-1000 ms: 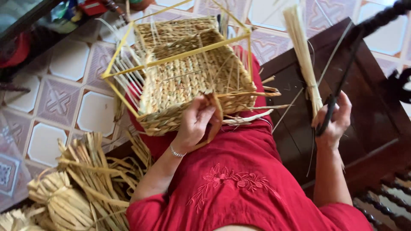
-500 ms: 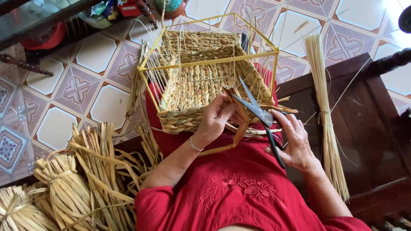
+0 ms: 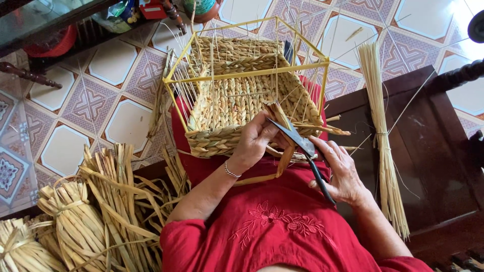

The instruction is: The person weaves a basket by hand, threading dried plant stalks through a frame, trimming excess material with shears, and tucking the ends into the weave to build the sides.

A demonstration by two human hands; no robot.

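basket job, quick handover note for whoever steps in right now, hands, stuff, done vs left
Left hand pinches a flat straw strip at the near rim of the woven basket on the lap.
Right hand holds the black scissors, blades at that strip.
Done: base and lower walls woven inside the yellow frame.
Left: upper walls unwoven, strip not cut.
Spare stalks on the right, straw bundles on the left.
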